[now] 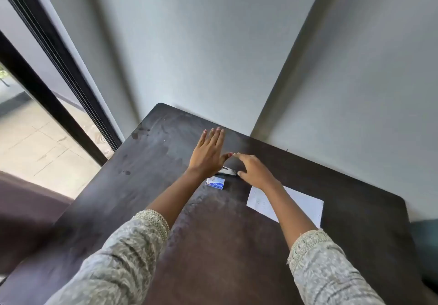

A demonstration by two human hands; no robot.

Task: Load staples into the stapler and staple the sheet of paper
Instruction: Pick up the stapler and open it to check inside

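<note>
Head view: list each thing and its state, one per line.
Stapler: lying on the table, partly hidden by the hands, not gripped.
Staple box: closed, lying flat.
Paper: flat, under the right forearm.
Left hand: open, empty.
Right hand: open, empty.

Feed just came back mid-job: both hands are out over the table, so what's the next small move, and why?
Probably lower the right hand onto the stapler and pick it up. It lies untouched between both open hands, with the staple box just nearer and the paper off to the right. Loading comes first.
</note>
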